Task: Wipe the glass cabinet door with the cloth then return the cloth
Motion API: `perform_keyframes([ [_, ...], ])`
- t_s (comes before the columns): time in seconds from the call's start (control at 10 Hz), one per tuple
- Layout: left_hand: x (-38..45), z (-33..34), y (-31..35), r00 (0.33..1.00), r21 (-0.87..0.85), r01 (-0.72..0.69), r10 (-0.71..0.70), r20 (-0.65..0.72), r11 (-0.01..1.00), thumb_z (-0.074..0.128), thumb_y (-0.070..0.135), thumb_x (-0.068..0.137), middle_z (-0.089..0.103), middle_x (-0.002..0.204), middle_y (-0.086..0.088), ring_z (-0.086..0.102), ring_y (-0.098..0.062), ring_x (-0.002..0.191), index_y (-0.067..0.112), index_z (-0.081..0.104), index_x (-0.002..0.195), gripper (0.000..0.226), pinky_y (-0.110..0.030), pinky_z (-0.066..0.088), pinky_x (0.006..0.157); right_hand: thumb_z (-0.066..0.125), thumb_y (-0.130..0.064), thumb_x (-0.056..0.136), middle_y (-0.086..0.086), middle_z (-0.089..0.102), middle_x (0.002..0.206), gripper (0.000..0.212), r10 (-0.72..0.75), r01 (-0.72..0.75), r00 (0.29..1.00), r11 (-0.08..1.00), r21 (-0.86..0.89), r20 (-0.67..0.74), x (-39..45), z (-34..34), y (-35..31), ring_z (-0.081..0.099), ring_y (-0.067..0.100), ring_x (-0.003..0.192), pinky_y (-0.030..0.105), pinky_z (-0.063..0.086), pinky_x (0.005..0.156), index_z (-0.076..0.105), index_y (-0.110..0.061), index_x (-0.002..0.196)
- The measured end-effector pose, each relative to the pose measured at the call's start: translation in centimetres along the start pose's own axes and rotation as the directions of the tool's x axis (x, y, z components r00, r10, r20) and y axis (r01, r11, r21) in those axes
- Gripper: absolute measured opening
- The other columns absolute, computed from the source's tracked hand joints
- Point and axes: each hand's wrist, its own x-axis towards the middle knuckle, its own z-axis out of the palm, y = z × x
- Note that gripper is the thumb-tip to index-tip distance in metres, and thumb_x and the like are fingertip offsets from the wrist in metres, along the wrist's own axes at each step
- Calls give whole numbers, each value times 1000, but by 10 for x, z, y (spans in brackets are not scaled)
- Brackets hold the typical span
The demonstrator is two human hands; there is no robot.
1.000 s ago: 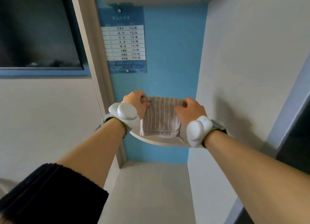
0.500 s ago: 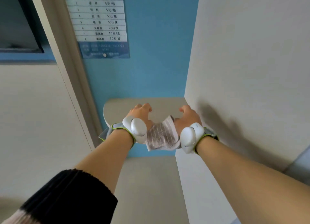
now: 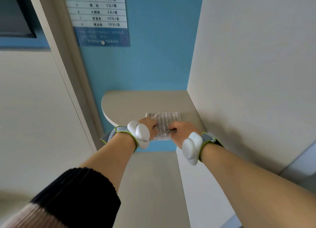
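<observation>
A small beige shelf (image 3: 130,104) with a rounded left corner juts from the blue wall (image 3: 153,60), its right side butting against a pale panel (image 3: 248,65). The folded striped cloth (image 3: 165,121) lies flat on this shelf, toward the right half of it and close to the front edge, with its near end reaching that edge.

Both hands are on the near part of the cloth. The left hand (image 3: 149,127) comes over the shelf's front edge and rests on the cloth's near left corner, fingers curled down onto the fabric. The right hand (image 3: 182,131) sits just beside it at the cloth's near right corner, fingers bent and pinching the fabric's edge. The far half of the cloth lies uncovered beyond the fingertips, toward the blue wall. Whether the left hand actually grips the fabric or only presses on it cannot be told.

Each wrist carries a white oval device on a grey strap with green trim. A black sleeve (image 3: 77,197) is pushed up the left forearm. Above the shelf, on the blue wall, hangs a printed price list (image 3: 100,14).
</observation>
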Motion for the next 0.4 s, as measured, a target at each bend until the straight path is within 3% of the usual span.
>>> perform_keyframes([
  [0.1, -5, 5, 3, 994, 17, 34, -32, -109, 999, 38, 18, 95, 62, 115, -14, 55, -34, 106, 9, 61, 107, 27, -38, 46, 87, 44, -11, 86, 8, 61, 118, 35, -11, 11, 1000, 998, 55, -5, -1, -2, 1, 54, 29, 106, 28, 42, 79, 58, -17, 118],
  [0.2, -17, 6, 2, 983, -6, 77, -77, -168, 997, 40, 21, 93, 59, 120, -8, 53, -32, 110, 19, 61, 113, 29, -44, 45, 94, 45, -12, 85, 5, 61, 109, 32, -29, 30, 999, 997, 66, -13, -8, -7, -1, 55, 29, 96, 25, 39, 71, 57, -16, 114],
  [0.3, -32, 0, 3, 970, 5, 109, -106, -217, 994, 42, 22, 93, 60, 117, -10, 56, -33, 107, 18, 62, 111, 27, -41, 48, 90, 43, -13, 86, -1, 52, 86, 15, -80, 82, 997, 991, 104, -21, -20, -14, -4, 47, 26, 81, 25, 33, 60, 54, -16, 97],
  [0.4, -50, -9, 10, 932, -22, 201, -198, -304, 979, 40, 21, 92, 64, 110, -12, 59, -33, 98, 14, 62, 102, 25, -33, 47, 75, 43, -16, 87, 3, 52, 91, 20, -94, 102, 994, 983, 154, -58, -38, -25, -4, 46, 24, 79, 25, 31, 63, 56, -15, 102],
])
